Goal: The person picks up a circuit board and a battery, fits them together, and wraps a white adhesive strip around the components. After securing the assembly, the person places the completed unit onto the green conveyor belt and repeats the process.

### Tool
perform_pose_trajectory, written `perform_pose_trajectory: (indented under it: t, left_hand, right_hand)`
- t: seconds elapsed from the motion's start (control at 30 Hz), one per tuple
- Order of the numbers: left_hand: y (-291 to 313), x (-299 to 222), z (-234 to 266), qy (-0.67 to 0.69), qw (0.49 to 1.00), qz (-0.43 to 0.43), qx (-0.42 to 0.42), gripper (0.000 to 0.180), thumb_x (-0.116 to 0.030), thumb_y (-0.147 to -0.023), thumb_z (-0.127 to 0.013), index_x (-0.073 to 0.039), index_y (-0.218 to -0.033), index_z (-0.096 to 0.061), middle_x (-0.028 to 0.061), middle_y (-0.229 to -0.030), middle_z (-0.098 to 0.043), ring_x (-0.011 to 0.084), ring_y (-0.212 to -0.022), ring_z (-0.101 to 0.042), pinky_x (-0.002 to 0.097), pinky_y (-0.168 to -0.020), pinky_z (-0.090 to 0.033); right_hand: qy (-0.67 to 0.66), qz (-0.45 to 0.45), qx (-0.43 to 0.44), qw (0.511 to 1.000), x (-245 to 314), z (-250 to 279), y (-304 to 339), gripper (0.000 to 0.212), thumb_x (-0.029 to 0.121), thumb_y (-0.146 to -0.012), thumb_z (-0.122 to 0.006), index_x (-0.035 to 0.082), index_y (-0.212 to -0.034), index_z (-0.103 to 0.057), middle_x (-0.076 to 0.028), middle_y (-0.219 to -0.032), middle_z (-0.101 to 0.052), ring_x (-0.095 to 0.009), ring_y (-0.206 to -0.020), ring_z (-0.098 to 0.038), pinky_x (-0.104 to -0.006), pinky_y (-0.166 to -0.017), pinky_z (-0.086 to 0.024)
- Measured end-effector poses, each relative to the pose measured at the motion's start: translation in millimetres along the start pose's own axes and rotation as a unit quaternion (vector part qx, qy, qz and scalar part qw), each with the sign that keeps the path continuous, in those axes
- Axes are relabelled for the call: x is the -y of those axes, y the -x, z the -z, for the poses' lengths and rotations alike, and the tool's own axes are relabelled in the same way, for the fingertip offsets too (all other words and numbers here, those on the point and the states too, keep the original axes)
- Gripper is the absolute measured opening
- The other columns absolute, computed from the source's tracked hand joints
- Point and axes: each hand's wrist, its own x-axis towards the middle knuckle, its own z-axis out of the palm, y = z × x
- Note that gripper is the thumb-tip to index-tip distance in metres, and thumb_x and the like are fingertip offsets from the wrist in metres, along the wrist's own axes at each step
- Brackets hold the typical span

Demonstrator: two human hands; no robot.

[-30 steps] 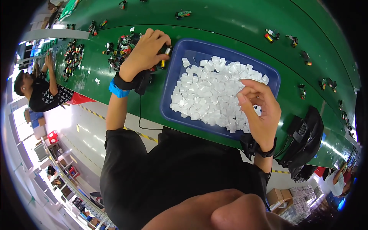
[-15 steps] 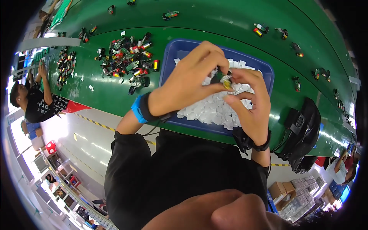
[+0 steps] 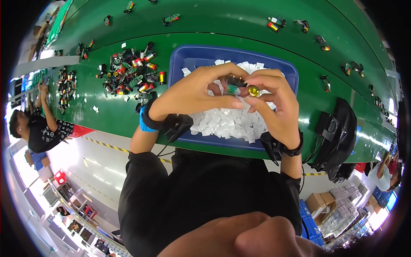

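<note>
Above the blue tray [image 3: 175, 64], my two hands hold one small electronic assembly between them. My left hand [image 3: 190, 94] grips the green circuit board [image 3: 232, 89], its thumb below and its fingers above. Beside the board is a small battery [image 3: 253, 91], its round yellow end showing, pinched by the thumb and fingers of my right hand [image 3: 278, 96]. How board and battery are joined is hidden by the fingers. Beneath the hands, many small white square pieces [image 3: 224, 124] lie loose in the tray.
A heap of similar board-and-battery assemblies [image 3: 128, 70] lies left of the tray on the green table [image 3: 205, 38]. More are scattered along the far strip. A black plastic bag [image 3: 344, 132] and a black box [image 3: 327, 125] sit at right. Another person [image 3: 40, 124] works at far left.
The assembly has turned between my fingers, so the board and the battery's round end now show. My left hand has rotated slightly. The whole view has shifted a little.
</note>
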Motion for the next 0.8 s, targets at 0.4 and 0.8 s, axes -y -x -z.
perform_pose_trajectory:
  t: [0.4, 0.8]
  left_hand:
    - [4.1, -2.6, -2.5, 0.066, 0.996, 0.032, -0.052, 0.039, -0.004, -0.09, -0.07, 0.002, -0.128, -0.058, 0.0082, -0.107, -0.064, 0.0132, -0.092, -0.064, 0.0251, -0.061, -0.057]
    - [0.1, 6.0, -7.1, -0.065, 0.996, -0.051, -0.027, 0.038, -0.023, -0.09, -0.076, -0.004, -0.119, -0.059, 0.0069, -0.088, -0.068, 0.0144, -0.073, -0.067, 0.0272, -0.057, -0.056]
  right_hand:
    - [0.019, -0.001, -0.05, 0.999, -3.8, -0.9, -1.9, 0.028, -0.003, -0.094, -0.062, 0.0, -0.121, -0.061, -0.012, -0.118, -0.055, -0.019, -0.098, -0.065, -0.0268, -0.063, -0.059]
    - [0.058, -0.044, -0.035, 0.997, -0.5, 4.6, -2.3, 0.024, -0.003, -0.091, -0.066, 0.002, -0.114, -0.066, -0.009, -0.115, -0.056, -0.015, -0.097, -0.063, -0.0263, -0.068, -0.059]
